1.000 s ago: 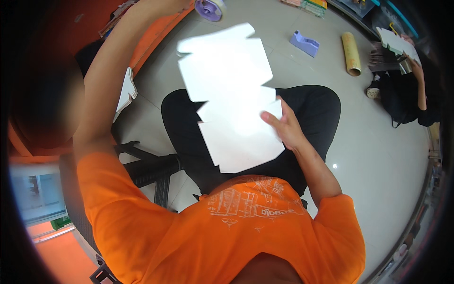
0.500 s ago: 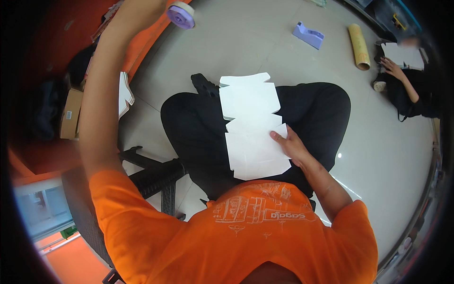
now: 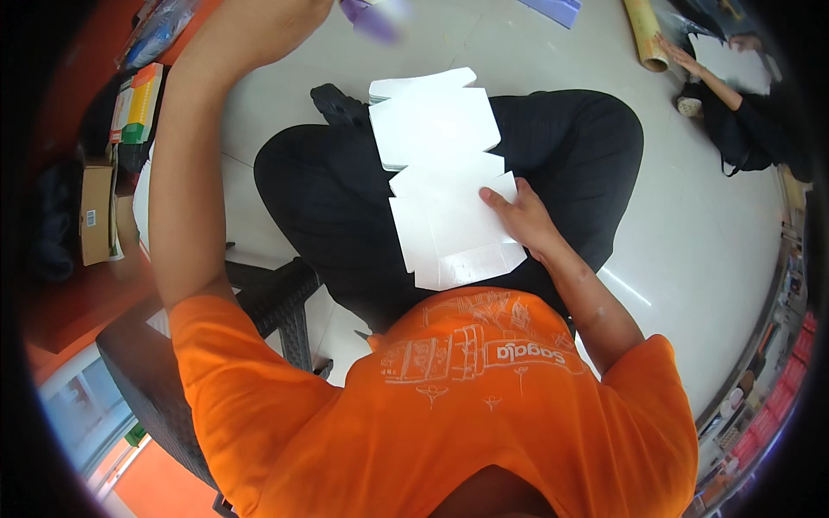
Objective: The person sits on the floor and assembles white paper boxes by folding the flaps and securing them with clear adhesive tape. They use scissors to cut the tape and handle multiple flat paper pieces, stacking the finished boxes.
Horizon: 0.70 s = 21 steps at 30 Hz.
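A stack of flat white box blanks [image 3: 440,129], cut with flaps and notches, lies lengthwise across my lap. My right hand [image 3: 527,220] grips its right edge close to my body, thumb on top and fingers underneath, out of sight. At the top edge, my raised left hand [image 3: 289,22] is cut off by the frame. Beside it a tape roll with a purple core [image 3: 376,19] hangs in the air, blurred by motion. The roll moves along with this hand, though the fingers on it are out of view.
A purple tape dispenser [image 3: 555,9] and a yellowish tube [image 3: 643,34] lie on the floor ahead. A person [image 3: 751,129] sits at far right with a white sheet. Left stand a black woven seat [image 3: 155,380], a brown carton [image 3: 97,211] and a colourful box [image 3: 138,104].
The tape roll and my left hand have shifted right. My right hand keeps its grip on the blanks. The view has tilted, and the person at right now reaches toward the tube.
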{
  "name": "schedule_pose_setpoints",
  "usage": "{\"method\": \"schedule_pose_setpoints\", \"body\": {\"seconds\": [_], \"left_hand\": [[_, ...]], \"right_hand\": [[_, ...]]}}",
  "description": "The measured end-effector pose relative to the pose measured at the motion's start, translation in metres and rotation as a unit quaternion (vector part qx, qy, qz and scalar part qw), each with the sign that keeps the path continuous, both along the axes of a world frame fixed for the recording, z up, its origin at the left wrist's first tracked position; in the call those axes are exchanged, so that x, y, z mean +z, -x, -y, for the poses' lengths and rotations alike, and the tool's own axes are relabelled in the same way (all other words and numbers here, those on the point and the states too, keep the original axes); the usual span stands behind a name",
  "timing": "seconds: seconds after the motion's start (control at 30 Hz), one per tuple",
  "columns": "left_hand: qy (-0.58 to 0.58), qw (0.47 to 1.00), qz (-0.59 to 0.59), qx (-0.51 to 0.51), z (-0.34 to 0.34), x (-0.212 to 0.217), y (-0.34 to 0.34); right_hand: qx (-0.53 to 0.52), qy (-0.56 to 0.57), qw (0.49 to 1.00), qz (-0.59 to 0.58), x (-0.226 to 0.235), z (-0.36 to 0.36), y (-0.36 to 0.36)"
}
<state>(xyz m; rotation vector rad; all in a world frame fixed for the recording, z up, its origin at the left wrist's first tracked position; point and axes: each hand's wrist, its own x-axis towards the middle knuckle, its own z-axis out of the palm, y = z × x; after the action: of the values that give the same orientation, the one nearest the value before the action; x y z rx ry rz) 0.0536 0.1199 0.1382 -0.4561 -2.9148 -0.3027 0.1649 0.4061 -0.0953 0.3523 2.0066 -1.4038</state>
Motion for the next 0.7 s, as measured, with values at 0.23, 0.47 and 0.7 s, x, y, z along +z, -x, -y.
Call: {"method": "schedule_pose_setpoints", "body": {"seconds": [0.23,0.47,0.7], "left_hand": [[0.024,0.996,0.043,-0.075,-0.009,-0.022,-0.009],[-0.012,0.993,0.049,-0.111,-0.003,-0.040,-0.010],[0.002,0.993,0.104,-0.063,-0.012,-0.029,-0.012]], "right_hand": [[0.050,-0.084,0.992,-0.079,-0.011,-0.003,-0.001],[0.104,-0.086,0.990,-0.048,0.001,0.000,0.004],[0.145,-0.182,0.960,-0.157,0.026,-0.016,0.020]]}}
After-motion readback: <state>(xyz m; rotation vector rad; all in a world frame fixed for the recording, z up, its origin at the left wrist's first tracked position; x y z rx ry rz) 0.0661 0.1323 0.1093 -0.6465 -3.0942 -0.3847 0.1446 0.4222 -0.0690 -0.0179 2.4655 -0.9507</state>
